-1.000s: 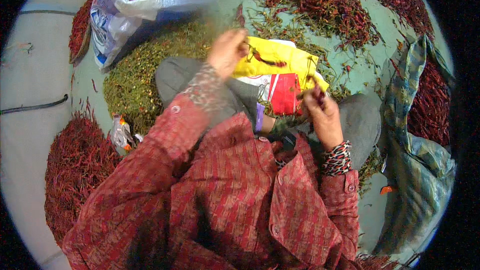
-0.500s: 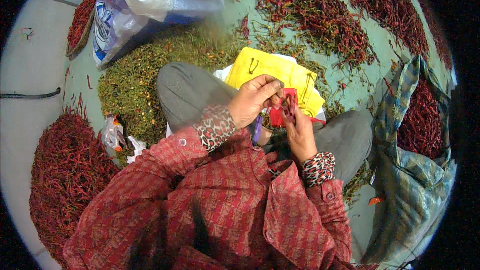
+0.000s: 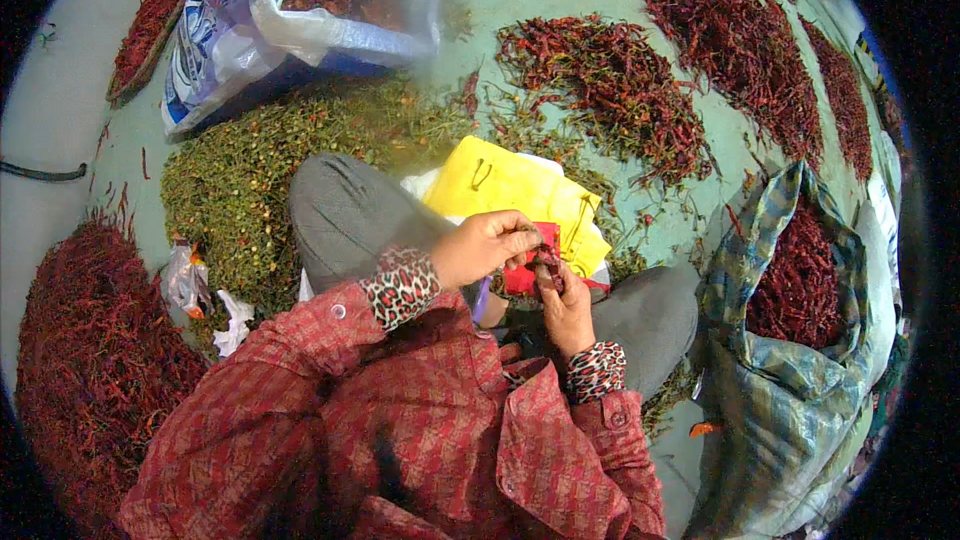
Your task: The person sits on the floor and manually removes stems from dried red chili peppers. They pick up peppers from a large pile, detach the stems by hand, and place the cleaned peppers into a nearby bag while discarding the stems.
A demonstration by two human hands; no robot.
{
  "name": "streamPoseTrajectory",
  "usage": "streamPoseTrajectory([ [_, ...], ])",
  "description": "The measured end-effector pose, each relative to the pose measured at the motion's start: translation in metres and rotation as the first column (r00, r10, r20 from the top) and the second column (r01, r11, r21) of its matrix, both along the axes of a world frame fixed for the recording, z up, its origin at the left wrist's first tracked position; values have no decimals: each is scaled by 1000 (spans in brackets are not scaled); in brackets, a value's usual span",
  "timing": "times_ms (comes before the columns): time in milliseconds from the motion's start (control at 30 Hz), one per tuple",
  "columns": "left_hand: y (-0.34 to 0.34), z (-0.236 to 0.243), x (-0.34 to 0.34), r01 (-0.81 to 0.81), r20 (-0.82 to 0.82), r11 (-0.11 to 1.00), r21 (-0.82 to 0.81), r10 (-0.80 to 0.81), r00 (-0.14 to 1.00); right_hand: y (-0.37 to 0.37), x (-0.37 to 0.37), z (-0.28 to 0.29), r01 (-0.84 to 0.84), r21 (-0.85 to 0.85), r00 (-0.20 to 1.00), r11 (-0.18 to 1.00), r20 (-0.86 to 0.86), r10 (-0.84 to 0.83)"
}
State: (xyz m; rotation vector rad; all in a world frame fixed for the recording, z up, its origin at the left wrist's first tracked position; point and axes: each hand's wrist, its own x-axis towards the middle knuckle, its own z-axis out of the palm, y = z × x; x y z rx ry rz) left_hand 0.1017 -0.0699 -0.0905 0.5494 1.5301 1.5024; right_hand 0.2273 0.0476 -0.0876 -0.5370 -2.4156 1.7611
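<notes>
Over my lap, my left hand point(image 3: 484, 250) and my right hand point(image 3: 567, 308) meet. Between my right thumb and fingers are some dark red dried chillies point(image 3: 549, 272). My left fingertips are pinched together at their upper end; whatever lies in that pinch is too small to make out. Right behind the hands, a folded yellow cloth point(image 3: 500, 180) with dark stitches covers my crossed legs, with a red piece of cloth point(image 3: 522, 280) below it and white material under its edge.
Green stems and bits point(image 3: 240, 180) lie heaped beyond my left knee. Red chilli heaps point(image 3: 100, 340) flank me at left, with others point(image 3: 610, 90) ahead. A white plastic bag point(image 3: 225, 50) stands front left, an open woven sack point(image 3: 770, 390) of chillies at right. Crumpled plastic point(image 3: 187, 280) lies nearby.
The whole view has shifted, so things appear further left and most sit lower. My hands stay together over my lap, the left fingers still pinched near the chillies in the right.
</notes>
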Motion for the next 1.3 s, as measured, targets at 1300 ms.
streamPoseTrajectory([
  [1300, 121, -40, -56, 211, -654, 962, -172, -271, 706, 99, -64, -42, 556, -608, 794, 566, 188, -578],
])
